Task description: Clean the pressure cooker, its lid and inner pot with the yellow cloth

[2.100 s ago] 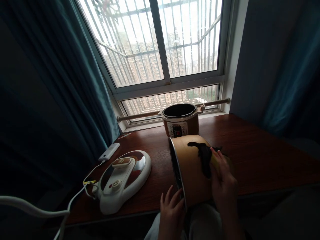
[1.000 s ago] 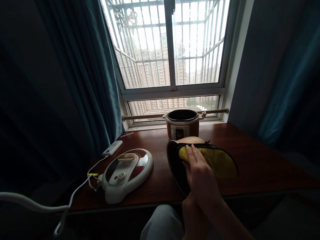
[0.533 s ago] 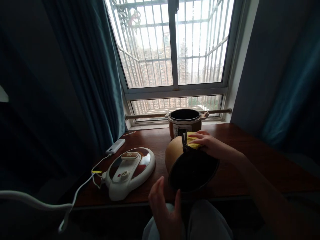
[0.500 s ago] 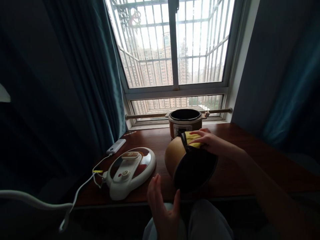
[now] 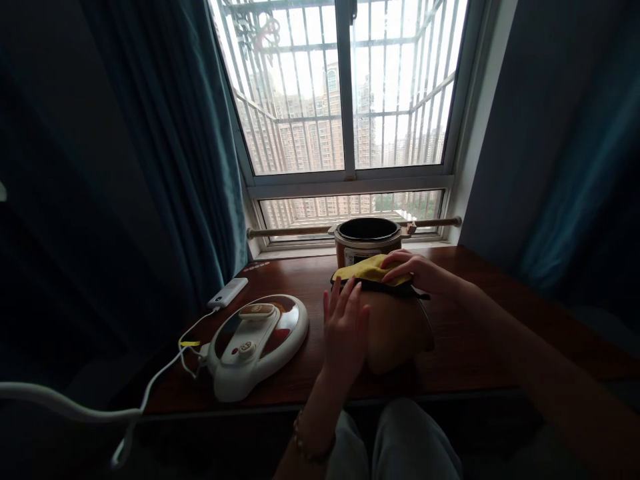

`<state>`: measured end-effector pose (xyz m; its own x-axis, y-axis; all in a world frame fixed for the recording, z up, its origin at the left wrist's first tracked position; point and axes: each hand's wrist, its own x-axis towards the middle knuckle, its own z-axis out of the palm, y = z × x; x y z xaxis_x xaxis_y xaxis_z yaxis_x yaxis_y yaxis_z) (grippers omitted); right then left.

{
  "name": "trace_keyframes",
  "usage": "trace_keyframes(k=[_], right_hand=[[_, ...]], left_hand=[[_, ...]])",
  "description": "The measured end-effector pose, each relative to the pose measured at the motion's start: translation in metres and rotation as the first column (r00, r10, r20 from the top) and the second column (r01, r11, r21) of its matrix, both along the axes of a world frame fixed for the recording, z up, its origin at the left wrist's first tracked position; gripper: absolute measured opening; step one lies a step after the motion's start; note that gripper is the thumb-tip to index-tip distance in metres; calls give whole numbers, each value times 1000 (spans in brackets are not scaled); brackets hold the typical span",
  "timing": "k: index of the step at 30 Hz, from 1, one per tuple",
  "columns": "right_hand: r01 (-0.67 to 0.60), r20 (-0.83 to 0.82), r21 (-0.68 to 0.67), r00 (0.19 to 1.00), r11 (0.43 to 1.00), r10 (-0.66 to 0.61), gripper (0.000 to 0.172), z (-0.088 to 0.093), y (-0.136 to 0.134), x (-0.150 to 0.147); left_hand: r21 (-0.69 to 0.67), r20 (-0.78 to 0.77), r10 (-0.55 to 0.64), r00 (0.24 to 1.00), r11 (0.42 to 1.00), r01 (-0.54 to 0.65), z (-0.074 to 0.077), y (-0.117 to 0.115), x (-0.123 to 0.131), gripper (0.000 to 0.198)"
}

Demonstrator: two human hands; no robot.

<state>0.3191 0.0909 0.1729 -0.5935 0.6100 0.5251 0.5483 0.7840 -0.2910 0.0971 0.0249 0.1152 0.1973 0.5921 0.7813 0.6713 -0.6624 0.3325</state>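
A golden-brown inner cooker pot point(image 5: 395, 327) is tilted above the front of the table, its outer side facing me. Over its upper edge lies a yellow cloth point(image 5: 367, 269) with a dark underside or border. My right hand point(image 5: 405, 268) grips the cloth at its right end, pressing it to the pot. My left hand point(image 5: 345, 320) is upright at the pot's left side, fingers stretched out and slightly apart; whether the palm touches the pot is hard to tell. Behind the cloth stands the cooker body point(image 5: 369, 241), its dark round opening facing up.
A white cooker lid point(image 5: 295, 337) with a handle and knob lies on the left of the brown table point(image 5: 470, 333). Beyond it is a white power bank point(image 5: 228, 293) with a white cable point(image 5: 167, 365). A barred window and blue curtains point(image 5: 200, 167) border the table.
The pot has turned from its dark inside to its golden outside facing me. My left hand has risen to the pot's left side. The cloth now spreads farther left over the pot.
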Motion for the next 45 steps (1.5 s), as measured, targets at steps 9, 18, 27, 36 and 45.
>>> trace_keyframes(k=[9,18,27,36,45], right_hand=[[-107,-190,-66,977,992,93,38,-10,-4,10],[79,-538,-363,796,929,-278,54,-39,37,35],[478,-117,-116,864,871,-489,30,-53,51,8],[465,-55,-91,880,880,-471,27,-56,71,14],[506,-2,-132,860,852,-511,27,-64,84,33]], left_hand=[[-256,-222,-144,964,963,85,50,73,70,49],[-296,-365,-208,908,950,99,43,81,61,53],[-203,-339,-169,925,974,104,49,55,49,35],[85,-176,-34,984,995,49,-33,-17,43,36],[28,122,260,958,964,-265,-81,-9,25,37]])
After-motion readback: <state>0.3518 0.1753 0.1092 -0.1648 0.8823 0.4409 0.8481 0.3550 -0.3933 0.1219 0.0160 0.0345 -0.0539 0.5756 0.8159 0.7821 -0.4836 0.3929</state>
